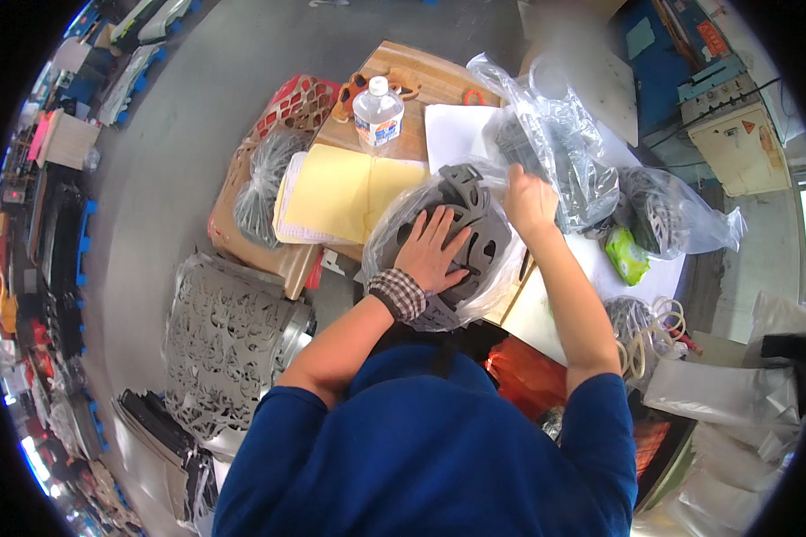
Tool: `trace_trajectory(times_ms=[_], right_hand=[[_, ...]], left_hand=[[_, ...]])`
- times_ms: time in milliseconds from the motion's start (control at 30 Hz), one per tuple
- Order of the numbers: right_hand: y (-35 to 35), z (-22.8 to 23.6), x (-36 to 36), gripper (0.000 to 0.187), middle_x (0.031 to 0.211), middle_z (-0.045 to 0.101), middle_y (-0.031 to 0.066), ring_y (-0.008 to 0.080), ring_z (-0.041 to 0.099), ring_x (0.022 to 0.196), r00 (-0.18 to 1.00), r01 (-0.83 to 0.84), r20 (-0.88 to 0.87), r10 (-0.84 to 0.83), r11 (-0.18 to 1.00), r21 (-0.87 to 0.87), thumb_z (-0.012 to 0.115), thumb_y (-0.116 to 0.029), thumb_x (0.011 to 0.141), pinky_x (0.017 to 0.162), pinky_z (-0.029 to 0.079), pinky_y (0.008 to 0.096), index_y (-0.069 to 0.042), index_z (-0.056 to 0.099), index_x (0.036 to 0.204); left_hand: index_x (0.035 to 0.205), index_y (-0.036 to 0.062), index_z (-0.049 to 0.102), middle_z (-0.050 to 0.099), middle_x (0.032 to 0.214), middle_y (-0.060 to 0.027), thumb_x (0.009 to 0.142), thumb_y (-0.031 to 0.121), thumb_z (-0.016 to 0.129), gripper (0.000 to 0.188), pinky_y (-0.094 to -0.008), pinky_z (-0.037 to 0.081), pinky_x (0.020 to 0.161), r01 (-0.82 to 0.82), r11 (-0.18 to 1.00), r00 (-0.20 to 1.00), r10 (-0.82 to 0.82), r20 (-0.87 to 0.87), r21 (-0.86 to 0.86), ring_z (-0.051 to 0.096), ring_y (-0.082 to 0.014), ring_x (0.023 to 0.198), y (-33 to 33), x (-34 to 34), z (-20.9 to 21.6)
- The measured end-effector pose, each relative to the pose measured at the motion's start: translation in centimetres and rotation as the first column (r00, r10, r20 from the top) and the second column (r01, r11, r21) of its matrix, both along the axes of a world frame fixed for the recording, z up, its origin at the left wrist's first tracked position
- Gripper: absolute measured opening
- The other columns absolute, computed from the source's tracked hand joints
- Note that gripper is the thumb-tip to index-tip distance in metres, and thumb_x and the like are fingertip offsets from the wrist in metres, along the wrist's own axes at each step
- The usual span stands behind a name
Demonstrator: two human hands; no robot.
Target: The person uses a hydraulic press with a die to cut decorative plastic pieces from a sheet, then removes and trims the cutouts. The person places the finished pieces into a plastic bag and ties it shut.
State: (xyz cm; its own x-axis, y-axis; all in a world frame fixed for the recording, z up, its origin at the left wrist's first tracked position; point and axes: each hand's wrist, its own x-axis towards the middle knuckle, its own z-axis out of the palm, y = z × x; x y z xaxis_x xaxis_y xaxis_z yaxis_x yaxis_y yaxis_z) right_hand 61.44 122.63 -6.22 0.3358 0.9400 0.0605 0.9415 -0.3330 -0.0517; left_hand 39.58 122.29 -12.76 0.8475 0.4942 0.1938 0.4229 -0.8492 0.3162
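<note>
A clear plastic bag point(381, 234) lies open around a stack of dark grey cut-out pieces point(485, 240) close in front of me. My left hand point(432, 255) rests flat on the pieces, fingers spread. Just right of the stack, my right hand point(530, 204) is closed, with its fingertips by the film at the bag's far right side. What it pinches is hidden. Beyond that hand stands another clear bag point(587, 183) with grey pieces inside.
An open yellow-covered notebook point(336, 192) and a plastic bottle point(379, 115) lie left of the bag on the wooden table point(403, 61). At right are a green packet point(627, 257), cream rings point(636, 353) and a filled bag point(658, 210). Perforated grey sheets point(224, 336) stand at left.
</note>
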Motion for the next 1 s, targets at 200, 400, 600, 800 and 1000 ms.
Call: trace_trajectory(times_ms=[200,400,600,800,1000], right_hand=[[7.7,-1.8,-1.4,0.024,0.077,0.068,0.0166,0.0366,0.068,0.071,0.994,0.089,-0.093,-0.060,0.934,0.345,0.060,-0.027,0.087,0.062,0.053,0.0472,-0.007,0.060,0.075],[5.8,1.6,-3.1,0.029,0.068,0.063,0.0091,0.0294,0.065,0.062,0.971,-0.239,0.121,0.208,0.774,0.586,0.063,-0.028,0.089,0.053,0.051,0.0398,-0.008,0.056,0.068],[-5.7,4.4,-0.8,0.016,0.070,0.063,0.0064,0.0236,0.061,0.056,0.955,0.055,-0.262,0.141,0.781,0.622,0.072,-0.011,0.083,0.046,0.044,0.0335,-0.004,0.060,0.076],[-10.7,6.5,-2.6,0.023,0.087,0.066,0.0132,0.0273,0.066,0.078,0.859,0.097,-0.467,0.213,0.826,0.556,0.079,-0.015,0.077,0.068,0.052,0.0338,-0.001,0.063,0.083],[-11.6,6.3,-4.5,0.038,0.105,0.060,0.0130,0.0377,0.057,0.107,0.875,-0.194,-0.269,0.402,0.801,0.566,0.078,0.001,0.061,0.089,0.049,0.0456,-0.003,0.053,0.090]], left_hand=[[0.142,0.0153,0.042,0.033,0.149,-0.0198,0.079,0.049,0.067,0.076,-0.0560,0.020,0.114,0.045,0.998,0.999,-0.045,-0.024,0.032,0.025,-0.0388,0.141,0.2,-0.1,-0.4],[0.142,0.0148,0.041,0.034,0.148,-0.0190,0.079,0.050,0.066,0.076,-0.0561,0.019,0.114,0.032,0.999,0.999,-0.032,0.006,0.029,0.025,-0.0399,0.141,0.3,-0.1,-0.7],[0.141,0.0124,0.043,0.037,0.146,-0.0201,0.082,0.050,0.064,0.073,-0.0555,0.021,0.113,0.032,0.999,0.999,-0.032,0.007,-0.019,0.028,-0.0394,0.139,-0.2,0.0,-0.1],[0.136,0.0062,0.049,0.049,0.137,-0.0208,0.092,0.038,0.055,0.054,-0.0437,0.033,0.110,0.082,0.863,0.920,0.127,0.371,-0.498,0.043,-0.0362,0.130,1.7,-1.5,1.2],[0.118,0.0023,0.059,0.060,0.118,-0.0148,0.084,0.014,0.065,0.036,-0.0409,0.046,0.092,-0.079,0.975,0.967,0.126,0.222,-0.208,0.059,-0.0315,0.105,-1.3,-10.9,2.4]])
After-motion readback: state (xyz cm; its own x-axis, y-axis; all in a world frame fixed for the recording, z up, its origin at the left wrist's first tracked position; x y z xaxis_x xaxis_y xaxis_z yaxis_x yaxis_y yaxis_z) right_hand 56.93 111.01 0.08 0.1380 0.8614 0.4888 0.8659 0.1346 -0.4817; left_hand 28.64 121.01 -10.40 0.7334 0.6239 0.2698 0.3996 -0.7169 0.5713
